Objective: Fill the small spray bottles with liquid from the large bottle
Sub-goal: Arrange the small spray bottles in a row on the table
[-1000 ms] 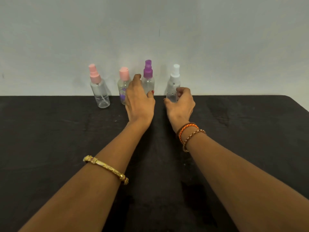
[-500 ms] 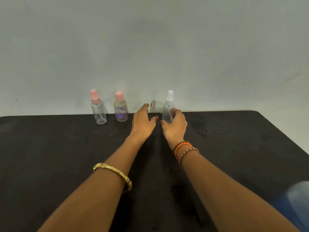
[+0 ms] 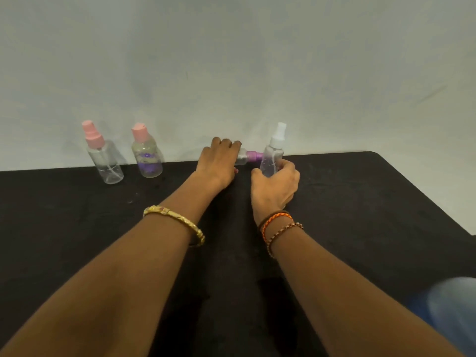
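Observation:
Small clear spray bottles stand along the far edge of the black table (image 3: 77, 228). My left hand (image 3: 219, 163) is closed on the purple-capped bottle (image 3: 248, 156), which lies on its side with its cap pointing right. My right hand (image 3: 277, 186) grips the base of the upright white-capped bottle (image 3: 273, 155). Further left stand a pink-capped spray bottle (image 3: 103, 155) and a pink-capped bottle with a purple label (image 3: 147, 153), both untouched. No large bottle is in sight.
A pale wall rises right behind the table's far edge. The table's right edge runs diagonally at the right side. A blurred blue shape (image 3: 453, 313) shows at the bottom right corner.
The purple-capped bottle went from upright to lying on its side under my left hand. My right hand stayed on the white-capped bottle. The view tilted up and back.

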